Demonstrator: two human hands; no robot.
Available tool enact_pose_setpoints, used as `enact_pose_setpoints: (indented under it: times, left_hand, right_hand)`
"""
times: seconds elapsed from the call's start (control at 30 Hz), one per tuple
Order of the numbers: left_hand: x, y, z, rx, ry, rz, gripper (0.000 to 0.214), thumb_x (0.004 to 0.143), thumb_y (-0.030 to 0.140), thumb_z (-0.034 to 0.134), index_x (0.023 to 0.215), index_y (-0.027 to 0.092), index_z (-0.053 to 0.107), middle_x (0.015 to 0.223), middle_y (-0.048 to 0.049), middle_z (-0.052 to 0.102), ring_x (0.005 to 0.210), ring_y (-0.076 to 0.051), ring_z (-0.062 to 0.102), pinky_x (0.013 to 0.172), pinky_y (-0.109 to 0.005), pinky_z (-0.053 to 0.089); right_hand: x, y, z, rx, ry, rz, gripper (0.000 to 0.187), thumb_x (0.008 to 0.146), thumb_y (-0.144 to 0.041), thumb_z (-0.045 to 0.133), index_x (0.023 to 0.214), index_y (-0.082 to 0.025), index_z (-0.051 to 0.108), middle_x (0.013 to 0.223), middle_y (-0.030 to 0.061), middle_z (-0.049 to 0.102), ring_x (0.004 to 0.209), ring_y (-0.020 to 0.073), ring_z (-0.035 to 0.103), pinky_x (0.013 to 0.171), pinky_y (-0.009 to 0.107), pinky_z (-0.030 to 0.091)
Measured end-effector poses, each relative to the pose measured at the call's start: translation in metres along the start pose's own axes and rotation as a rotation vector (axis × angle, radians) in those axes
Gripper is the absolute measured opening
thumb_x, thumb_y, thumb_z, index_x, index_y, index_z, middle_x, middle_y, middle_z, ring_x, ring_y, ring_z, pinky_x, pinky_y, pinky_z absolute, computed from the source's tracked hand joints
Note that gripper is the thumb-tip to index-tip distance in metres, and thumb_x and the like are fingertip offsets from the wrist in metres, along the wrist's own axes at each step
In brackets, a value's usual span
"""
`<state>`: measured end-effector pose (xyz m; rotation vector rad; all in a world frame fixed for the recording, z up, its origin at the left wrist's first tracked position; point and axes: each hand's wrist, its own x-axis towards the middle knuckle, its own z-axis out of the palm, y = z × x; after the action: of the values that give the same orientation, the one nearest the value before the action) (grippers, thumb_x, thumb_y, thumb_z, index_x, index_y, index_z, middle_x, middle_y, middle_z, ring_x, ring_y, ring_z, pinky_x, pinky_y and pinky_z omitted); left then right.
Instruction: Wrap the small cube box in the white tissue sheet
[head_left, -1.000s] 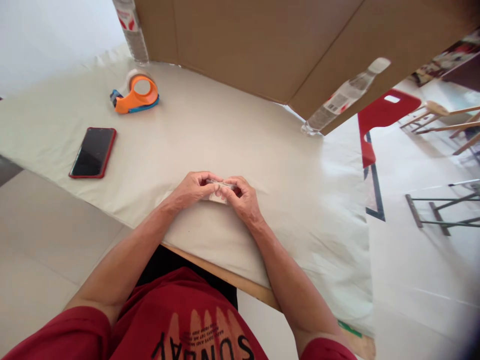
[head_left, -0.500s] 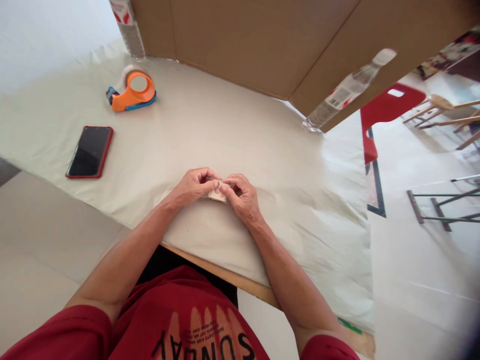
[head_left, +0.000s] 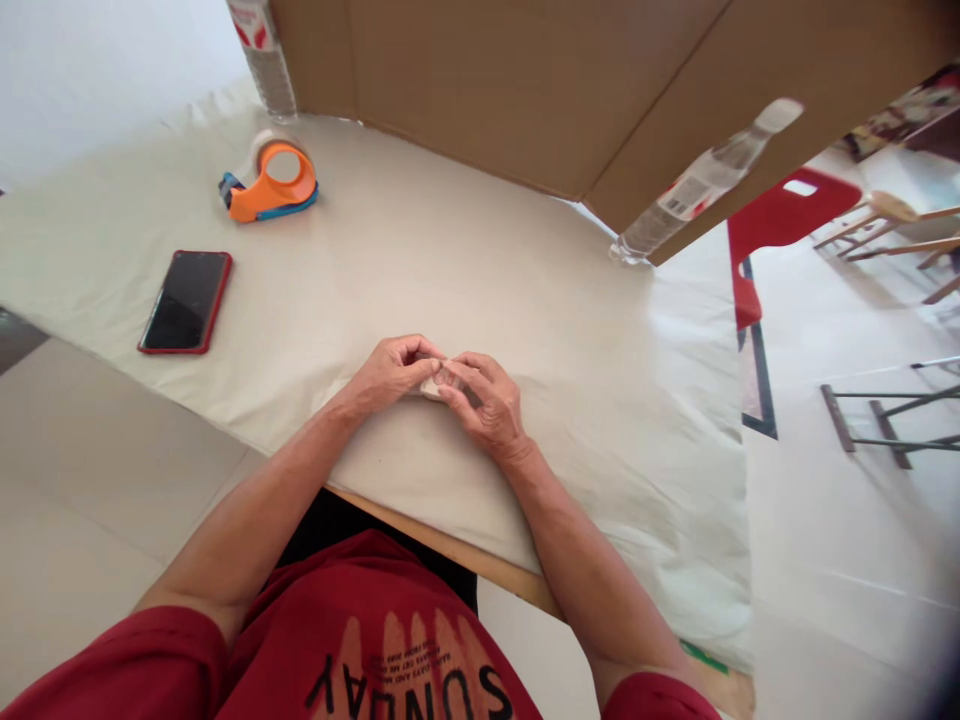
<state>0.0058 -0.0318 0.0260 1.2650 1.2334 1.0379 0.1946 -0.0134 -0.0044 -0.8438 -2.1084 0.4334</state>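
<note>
Near the front edge of the cloth-covered table, both hands meet over a small pale object point(head_left: 430, 389). Fingers hide most of it, and its kind cannot be made out. My left hand point(head_left: 391, 371) pinches it from the left between thumb and fingers. From the right, my right hand point(head_left: 489, 402) has its bent fingers and thumb closed on the same object. The fingertips of the two hands nearly touch.
A phone in a red case point(head_left: 187, 302) lies to the left, with an orange tape dispenser point(head_left: 304, 185) behind it. A cardboard panel point(head_left: 480, 90) stands at the back between two clear bottles, one at left point(head_left: 268, 75) and one at right point(head_left: 694, 190). A red chair point(head_left: 795, 215) is beyond the table.
My right hand's fingers have shifted over the small pale object, covering more of it. My left hand keeps nearly the same pinch. The whole view has moved slightly.
</note>
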Motion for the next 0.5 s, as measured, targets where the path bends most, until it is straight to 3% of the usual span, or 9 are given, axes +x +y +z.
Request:
enact_pose_setpoints:
  times: [0.1, 0.23, 0.5]
  left_hand:
    - [0.0003, -0.0006, 0.0006, 0.064, 0.047, 0.037, 0.023, 0.08, 0.035, 0.064, 0.089, 0.015, 0.071, 0.08, -0.0029, 0.073, 0.073, -0.015, 0.064, 0.068, -0.025, 0.048]
    - [0.0012, -0.0016, 0.0002, 0.129, 0.087, 0.038, 0.025, 0.079, 0.034, 0.062, 0.091, 0.015, 0.073, 0.083, -0.0031, 0.074, 0.075, -0.016, 0.064, 0.069, -0.026, 0.048]
    - [-0.0001, -0.0012, -0.0012, 0.118, 0.102, 0.007, 0.028, 0.077, 0.032, 0.061, 0.094, 0.014, 0.074, 0.087, -0.0036, 0.074, 0.076, -0.016, 0.063, 0.071, -0.025, 0.048]
  right_hand:
    - [-0.001, 0.0031, -0.0023, -0.111, -0.068, -0.07, 0.035, 0.092, -0.044, 0.063, 0.121, -0.026, 0.069, 0.116, 0.0122, 0.07, 0.106, 0.0265, 0.066, 0.092, 0.042, 0.054]
    - [0.0012, 0.0045, -0.0026, -0.152, -0.137, -0.037, 0.036, 0.094, -0.046, 0.058, 0.123, -0.025, 0.066, 0.121, 0.0138, 0.068, 0.11, 0.0285, 0.065, 0.095, 0.044, 0.052]
    - [0.0044, 0.0038, -0.0003, -0.153, -0.142, -0.045, 0.032, 0.097, -0.047, 0.054, 0.116, -0.025, 0.067, 0.113, 0.0127, 0.069, 0.102, 0.026, 0.065, 0.09, 0.04, 0.053]
